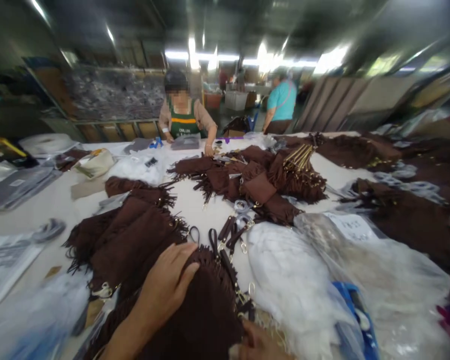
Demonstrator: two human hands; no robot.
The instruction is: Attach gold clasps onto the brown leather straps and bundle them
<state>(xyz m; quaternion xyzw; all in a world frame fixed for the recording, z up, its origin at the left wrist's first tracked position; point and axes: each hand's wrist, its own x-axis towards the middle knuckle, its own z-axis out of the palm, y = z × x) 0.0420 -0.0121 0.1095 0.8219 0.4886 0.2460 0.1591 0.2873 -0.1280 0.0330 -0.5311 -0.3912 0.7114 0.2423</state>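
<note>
A dark brown fringed bag [206,300] lies in front of me at the near edge of the table. My left hand [168,280] rests on its upper left part, fingers stretched out and thumb apart, so it is open. At the bag's lower right edge is my right hand [260,342], blurred and cut off by the frame. Its fingers look bent, but whether they grip anything is not clear. Short brown wrist straps [230,232] with gold clasps lie just beyond the bag. More brown fringed bags [131,240] overlap in a row to the left.
White stuffing [288,270] and a clear plastic bag [378,270] lie to the right, beside a blue object [356,315]. A heap of brown bags [255,180] fills the table's middle. Across the table a co-worker [185,112] in a green apron reaches toward it. Another person [281,105] stands behind.
</note>
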